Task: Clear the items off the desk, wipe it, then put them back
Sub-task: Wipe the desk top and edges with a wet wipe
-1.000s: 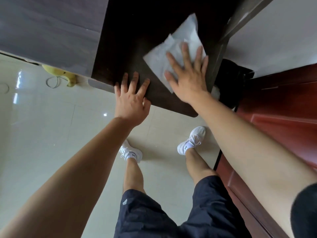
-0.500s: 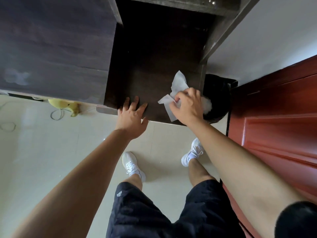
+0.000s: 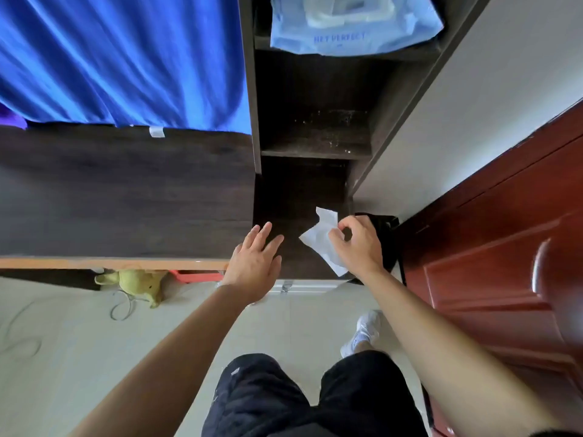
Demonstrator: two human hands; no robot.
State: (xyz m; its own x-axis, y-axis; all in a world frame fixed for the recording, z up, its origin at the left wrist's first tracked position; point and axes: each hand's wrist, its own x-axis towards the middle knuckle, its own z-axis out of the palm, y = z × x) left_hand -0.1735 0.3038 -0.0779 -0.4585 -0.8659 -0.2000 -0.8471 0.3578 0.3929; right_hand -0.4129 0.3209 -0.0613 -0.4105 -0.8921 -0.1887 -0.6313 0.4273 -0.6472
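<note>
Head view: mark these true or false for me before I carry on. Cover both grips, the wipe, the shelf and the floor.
1. The right-hand grip pinches the white wipe over the right end of the desk. True.
2. The left-hand grip holds a second wipe. False: its fingers are straight and spread at the desk's front edge, holding nothing.
3. A pale blue pack lies on the upper shelf. True.
4. The yellow toy sits on the desk. False: it lies on the floor below the desk's front edge.
</note>
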